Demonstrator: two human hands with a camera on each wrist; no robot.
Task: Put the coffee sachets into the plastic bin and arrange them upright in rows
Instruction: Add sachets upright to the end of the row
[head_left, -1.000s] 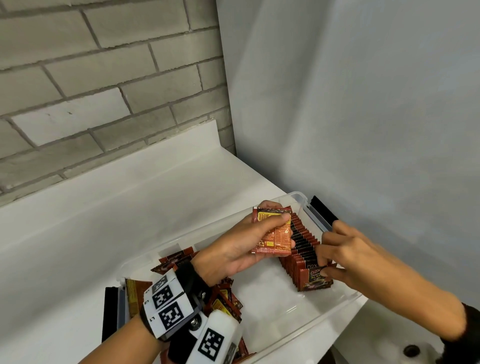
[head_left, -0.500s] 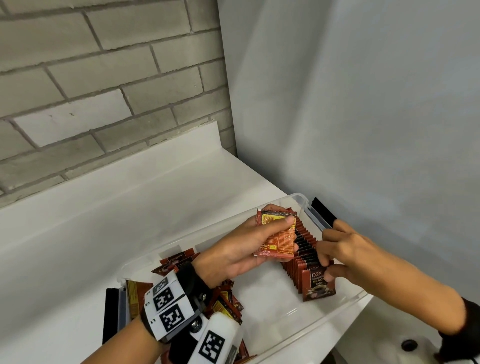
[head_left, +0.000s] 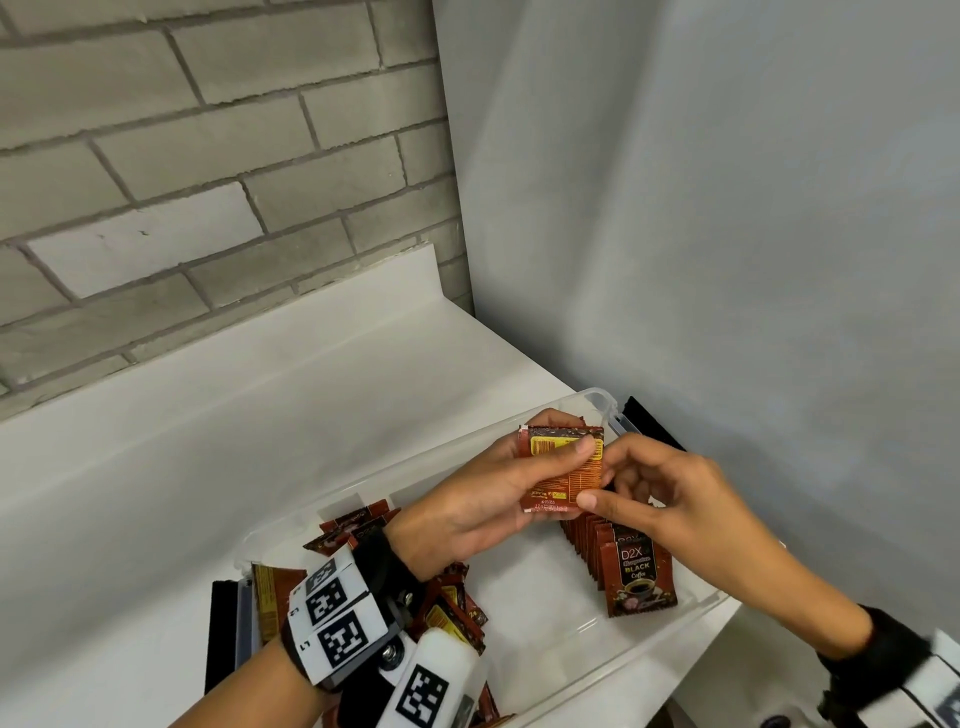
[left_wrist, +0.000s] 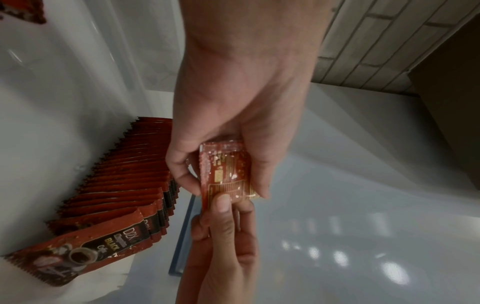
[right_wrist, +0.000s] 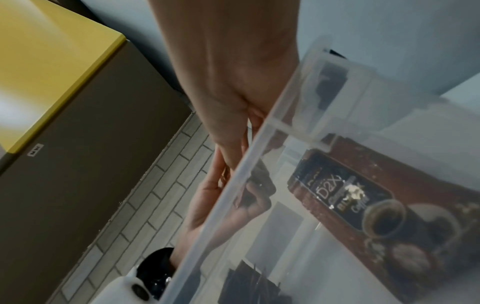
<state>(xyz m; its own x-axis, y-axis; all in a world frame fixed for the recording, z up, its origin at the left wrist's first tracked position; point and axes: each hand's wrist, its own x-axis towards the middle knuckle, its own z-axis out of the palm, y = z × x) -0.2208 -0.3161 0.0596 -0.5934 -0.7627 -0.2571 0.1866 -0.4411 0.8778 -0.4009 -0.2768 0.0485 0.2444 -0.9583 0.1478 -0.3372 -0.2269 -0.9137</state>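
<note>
Sachet stack (head_left: 563, 467) held above plastic bin (head_left: 675, 631), printed back up. Left hand (head_left: 483, 499) grips it, thumb over top; right hand (head_left: 660, 491) pinches its 3 o'clock edge. Upright row (head_left: 618, 564) directly below, loose sachets (head_left: 457, 618) at 7 o'clock in bin.

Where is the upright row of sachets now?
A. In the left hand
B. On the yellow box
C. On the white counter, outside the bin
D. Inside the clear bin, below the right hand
D: the row stands inside the bin, just below the right hand.
</note>
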